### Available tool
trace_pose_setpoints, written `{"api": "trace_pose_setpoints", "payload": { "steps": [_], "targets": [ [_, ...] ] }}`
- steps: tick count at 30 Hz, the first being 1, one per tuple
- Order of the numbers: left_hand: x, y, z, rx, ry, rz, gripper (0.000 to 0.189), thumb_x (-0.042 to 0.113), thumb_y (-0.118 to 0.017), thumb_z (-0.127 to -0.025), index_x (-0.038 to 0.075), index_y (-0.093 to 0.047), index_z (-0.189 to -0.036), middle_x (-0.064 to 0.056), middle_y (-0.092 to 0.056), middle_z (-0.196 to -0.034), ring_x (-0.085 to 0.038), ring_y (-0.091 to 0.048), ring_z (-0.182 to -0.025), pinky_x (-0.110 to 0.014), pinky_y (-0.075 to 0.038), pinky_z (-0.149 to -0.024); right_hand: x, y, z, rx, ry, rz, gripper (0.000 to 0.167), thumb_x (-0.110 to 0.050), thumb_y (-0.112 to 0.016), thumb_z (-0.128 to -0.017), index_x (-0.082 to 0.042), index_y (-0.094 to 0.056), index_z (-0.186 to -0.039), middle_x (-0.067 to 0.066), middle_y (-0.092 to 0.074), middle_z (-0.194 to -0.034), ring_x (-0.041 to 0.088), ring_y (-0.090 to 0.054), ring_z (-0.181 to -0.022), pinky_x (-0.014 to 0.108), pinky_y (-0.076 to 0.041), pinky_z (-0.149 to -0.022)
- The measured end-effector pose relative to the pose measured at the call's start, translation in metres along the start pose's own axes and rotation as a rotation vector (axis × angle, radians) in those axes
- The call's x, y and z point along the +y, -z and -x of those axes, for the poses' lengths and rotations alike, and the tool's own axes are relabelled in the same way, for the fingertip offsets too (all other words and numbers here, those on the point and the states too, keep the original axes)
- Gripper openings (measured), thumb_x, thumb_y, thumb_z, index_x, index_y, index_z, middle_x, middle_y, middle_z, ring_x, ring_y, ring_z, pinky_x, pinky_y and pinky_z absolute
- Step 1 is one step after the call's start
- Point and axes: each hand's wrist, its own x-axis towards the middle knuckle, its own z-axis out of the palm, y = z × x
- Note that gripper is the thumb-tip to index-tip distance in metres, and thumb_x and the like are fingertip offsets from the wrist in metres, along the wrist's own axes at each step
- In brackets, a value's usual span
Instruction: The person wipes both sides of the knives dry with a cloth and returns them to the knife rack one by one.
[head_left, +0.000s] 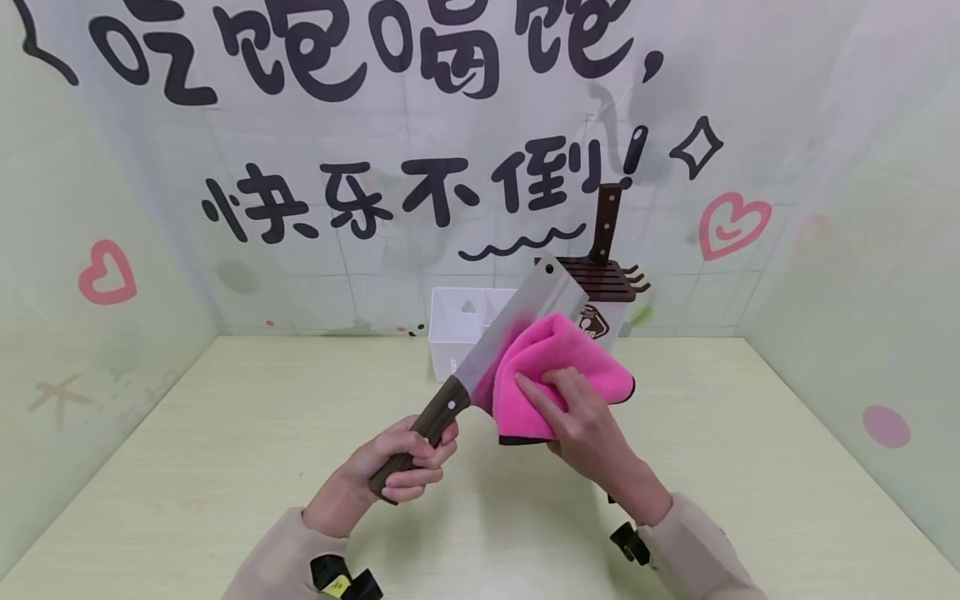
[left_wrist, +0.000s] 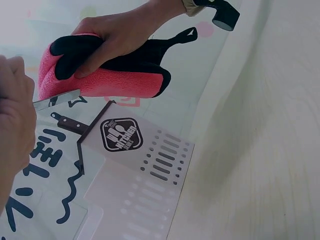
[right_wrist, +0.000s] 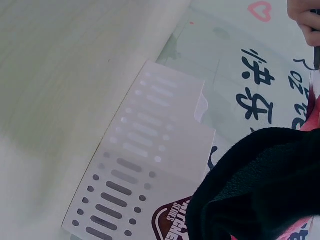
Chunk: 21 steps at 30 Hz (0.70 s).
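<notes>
My left hand [head_left: 412, 454] grips the dark wooden handle of a cleaver [head_left: 517, 312], whose broad blade slants up to the right. My right hand [head_left: 588, 425] holds a folded pink cloth [head_left: 555, 367] with black edging against the blade's right side, fingers spread over it. In the left wrist view, the cloth [left_wrist: 125, 82] shows its black underside and a hanging loop, and a sliver of blade lies below it. The black side of the cloth [right_wrist: 260, 175] fills the lower right of the right wrist view.
Behind the blade stands a white knife block [head_left: 618, 321] with a brown slotted top and one brown-handled knife [head_left: 606, 221] in it. Beside it is a white divided holder [head_left: 450, 333]. Pale wood tabletop [head_left: 262, 433] spreads in front, with printed walls [head_left: 360, 275] around it.
</notes>
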Motion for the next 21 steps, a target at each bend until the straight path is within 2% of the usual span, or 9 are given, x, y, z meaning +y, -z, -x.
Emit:
{"api": "trace_pose_setpoints", "payload": {
  "steps": [3, 5, 10, 15, 21],
  "targets": [
    [0.000, 0.001, 0.000, -0.017, 0.000, 0.008, 0.028, -0.003, -0.017, -0.078, 0.007, -0.034, -0.099, 0.002, -0.024, -0.064, 0.001, -0.032, -0.045, -0.012, -0.021, -0.034, 0.004, 0.002, -0.001, -0.003, -0.030, 0.002, 0.055, -0.001, -0.074, -0.063, -0.002, -0.056, -0.115, 0.015, -0.049, -0.093, 0.025, -0.049, -0.084, 0.031, -0.048, -0.068],
    [0.000, 0.001, 0.001, -0.034, -0.005, 0.011, 0.029, -0.003, -0.017, -0.078, 0.007, -0.034, -0.099, 0.002, -0.024, -0.064, 0.001, -0.031, -0.044, -0.013, -0.020, -0.033, 0.007, 0.002, -0.001, 0.005, -0.054, -0.003, 0.059, 0.003, -0.075, -0.059, -0.001, -0.055, -0.115, 0.015, -0.048, -0.092, 0.026, -0.048, -0.085, 0.031, -0.048, -0.068],
    [-0.001, 0.001, 0.001, -0.053, -0.009, 0.009, 0.030, -0.003, -0.018, -0.078, 0.007, -0.035, -0.099, 0.002, -0.023, -0.063, 0.000, -0.029, -0.044, -0.014, -0.017, -0.031, 0.017, 0.003, -0.001, 0.045, -0.112, -0.004, 0.064, 0.010, -0.072, -0.055, -0.001, -0.054, -0.116, 0.016, -0.047, -0.090, 0.026, -0.047, -0.084, 0.032, -0.049, -0.065],
    [-0.001, 0.001, 0.001, -0.053, -0.001, 0.017, 0.029, -0.003, -0.018, -0.078, 0.007, -0.034, -0.099, 0.003, -0.023, -0.064, 0.001, -0.029, -0.044, -0.014, -0.017, -0.031, 0.027, 0.003, -0.001, 0.089, -0.158, 0.001, 0.069, 0.013, -0.074, -0.049, 0.000, -0.055, -0.114, 0.018, -0.047, -0.089, 0.027, -0.048, -0.084, 0.035, -0.051, -0.062],
    [-0.002, 0.002, 0.002, -0.059, 0.007, 0.017, 0.029, -0.003, -0.018, -0.077, 0.007, -0.034, -0.100, 0.003, -0.024, -0.064, 0.000, -0.029, -0.044, -0.014, -0.018, -0.032, 0.037, 0.006, -0.001, 0.099, -0.217, 0.011, 0.071, 0.016, -0.073, -0.048, 0.001, -0.055, -0.114, 0.020, -0.047, -0.090, 0.030, -0.048, -0.083, 0.038, -0.051, -0.060]
  ]
}}
